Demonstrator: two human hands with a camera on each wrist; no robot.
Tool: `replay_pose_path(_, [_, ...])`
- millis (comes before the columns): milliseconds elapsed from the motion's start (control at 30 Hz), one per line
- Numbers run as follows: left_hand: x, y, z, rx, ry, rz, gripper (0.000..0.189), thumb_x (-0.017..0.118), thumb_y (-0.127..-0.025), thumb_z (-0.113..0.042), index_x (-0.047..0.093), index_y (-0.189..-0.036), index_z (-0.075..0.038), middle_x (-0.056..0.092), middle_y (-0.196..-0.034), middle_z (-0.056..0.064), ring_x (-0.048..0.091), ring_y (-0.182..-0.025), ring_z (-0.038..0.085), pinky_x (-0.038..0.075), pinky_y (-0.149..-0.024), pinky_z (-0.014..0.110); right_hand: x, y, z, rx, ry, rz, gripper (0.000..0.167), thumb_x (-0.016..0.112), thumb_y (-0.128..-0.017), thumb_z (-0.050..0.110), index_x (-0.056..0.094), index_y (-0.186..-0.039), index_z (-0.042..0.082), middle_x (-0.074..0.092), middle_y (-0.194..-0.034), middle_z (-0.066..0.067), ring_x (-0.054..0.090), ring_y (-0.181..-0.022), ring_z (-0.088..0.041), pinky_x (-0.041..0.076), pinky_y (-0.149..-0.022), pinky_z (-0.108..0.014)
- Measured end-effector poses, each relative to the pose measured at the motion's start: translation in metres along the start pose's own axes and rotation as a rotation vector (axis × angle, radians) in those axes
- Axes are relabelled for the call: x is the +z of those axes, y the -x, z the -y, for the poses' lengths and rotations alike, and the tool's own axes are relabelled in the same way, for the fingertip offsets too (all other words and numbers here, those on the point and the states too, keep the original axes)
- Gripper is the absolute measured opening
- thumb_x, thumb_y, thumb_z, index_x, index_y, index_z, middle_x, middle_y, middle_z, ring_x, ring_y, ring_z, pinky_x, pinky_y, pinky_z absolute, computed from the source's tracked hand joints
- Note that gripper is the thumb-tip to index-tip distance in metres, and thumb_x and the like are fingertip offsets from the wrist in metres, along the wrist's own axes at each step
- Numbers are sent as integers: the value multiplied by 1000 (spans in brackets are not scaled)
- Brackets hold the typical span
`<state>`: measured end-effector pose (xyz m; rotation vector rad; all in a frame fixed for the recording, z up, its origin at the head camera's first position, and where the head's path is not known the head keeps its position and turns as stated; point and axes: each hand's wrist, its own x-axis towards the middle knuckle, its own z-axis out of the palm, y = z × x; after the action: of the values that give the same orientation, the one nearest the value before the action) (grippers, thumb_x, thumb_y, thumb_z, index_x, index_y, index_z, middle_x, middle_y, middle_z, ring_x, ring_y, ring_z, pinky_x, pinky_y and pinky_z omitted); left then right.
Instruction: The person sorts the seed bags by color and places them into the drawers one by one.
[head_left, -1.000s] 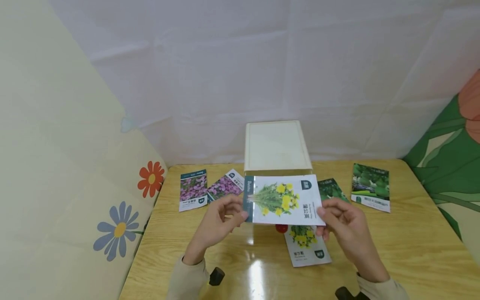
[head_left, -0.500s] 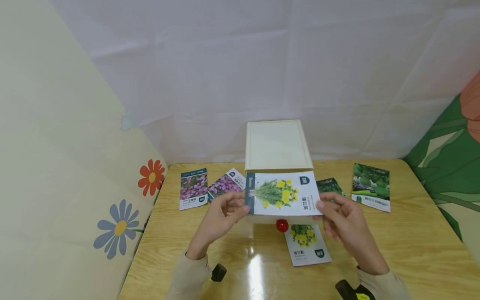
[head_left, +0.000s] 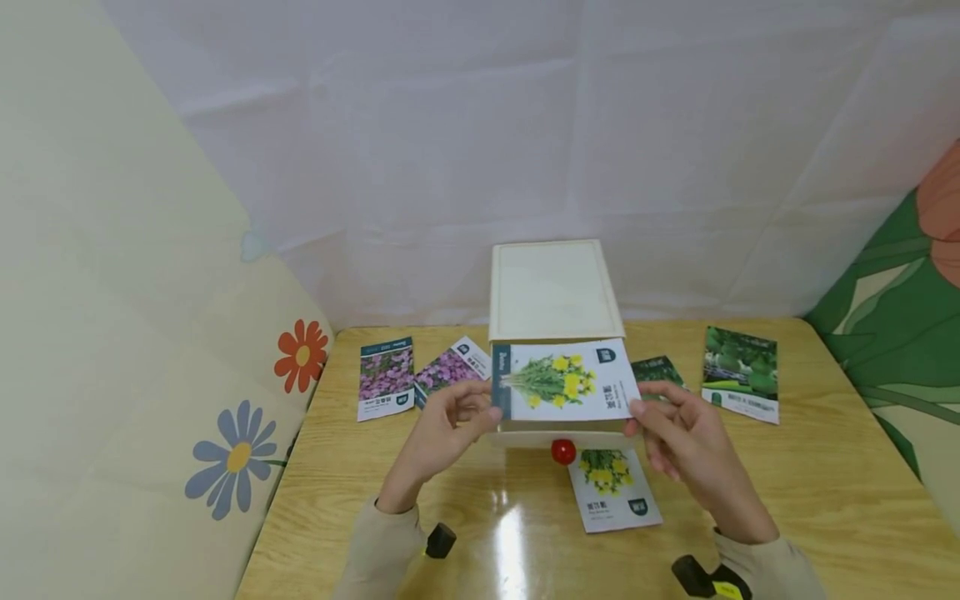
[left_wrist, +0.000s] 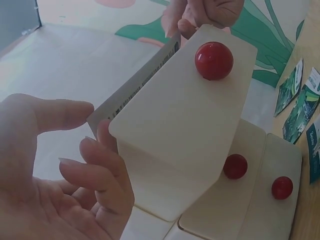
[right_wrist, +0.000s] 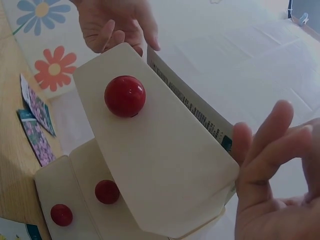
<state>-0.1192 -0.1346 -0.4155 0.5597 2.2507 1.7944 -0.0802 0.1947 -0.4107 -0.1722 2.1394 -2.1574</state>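
Held yellow-flower packet (head_left: 562, 382), one: pinched by left hand (head_left: 442, 432) and right hand (head_left: 688, 440), over pulled-out drawer (head_left: 525, 439). Other packets (head_left: 386, 379), five, on worktop (head_left: 795, 492). Red knobs (left_wrist: 214, 60): head view, one; each wrist view, three.

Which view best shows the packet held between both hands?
Head view: the packet shows its yellow-flower face almost whole. Both wrist views show only a strip of its other side, behind the drawer front.

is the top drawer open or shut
Open: the top drawer juts out beyond the middle drawer and bottom drawer in the left wrist view.
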Motion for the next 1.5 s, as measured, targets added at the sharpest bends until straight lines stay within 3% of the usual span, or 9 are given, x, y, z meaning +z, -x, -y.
replay_pose_path(167, [0,0,0,-6,8,-8,36,66,-97,-18,60,-128,-1,71,-100,18,69,-89,37,60,-72,32,-1,-1,-1,-1,2,10,32,54,-105,19,49,-127,-3,69,-79,-3,48,-41,-9,31,-28,-35])
replay_pose_path(300, [-1,-1,0,-3,5,-10,30,63,-99,-19,63,-124,-3,72,-97,21,69,-78,25,55,-62,26,-2,-3,0,1,0,26,28,53,-105,19,50,-121,-3,68,-76,-2,48,-41,-8,33,-28,-32])
replay_pose_path(467, [-1,-2,2,-13,1,-26,25,62,-100,-20,66,-118,-4,73,-96,22,67,-75,12,52,-63,22,-3,-7,2,-11,26,64,24,52,-105,19,53,-113,-4,66,-71,-1,49,-39,-8,37,-28,-29])
replay_pose_path(667, [-2,-7,3,-6,-4,-56,21,62,-100,-20,68,-111,-3,72,-87,19,64,-67,13,47,-56,20,-5,-13,6,-19,86,118,30,49,-107,23,55,-109,-6,64,-70,-4,48,-38,-11,36,-28,-32])
replay_pose_path(933, [-3,-14,2,-41,-31,-107,21,63,-100,-25,70,-103,-6,71,-83,12,64,-67,14,52,-59,23,-10,-22,8,-4,160,152,36,45,-108,28,53,-117,-6,58,-67,-2,43,-39,-14,36,-30,-31])
replay_pose_path(1200, [-2,-22,4,-51,-70,-149,19,65,-99,-25,71,-100,-8,70,-80,12,59,-63,12,46,-53,22,-7,-30,10,66,245,68,44,49,-105,39,55,-120,-1,49,-59,1,39,-40,-12,35,-32,-33])
replay_pose_path(1333, [-1,-26,5,-63,-85,-170,18,65,-98,-24,71,-103,-8,72,-84,13,61,-66,13,48,-57,22,-6,-34,9,93,273,30,45,50,-104,42,57,-119,0,49,-60,1,40,-42,-12,36,-34,-32])
replay_pose_path(1500, [1,-29,0,-82,-119,-190,16,64,-99,-20,72,-102,-7,71,-80,15,57,-64,14,44,-55,22,-5,-38,7,85,286,-2,44,50,-104,41,58,-118,-1,49,-60,2,40,-41,-11,35,-33,-31])
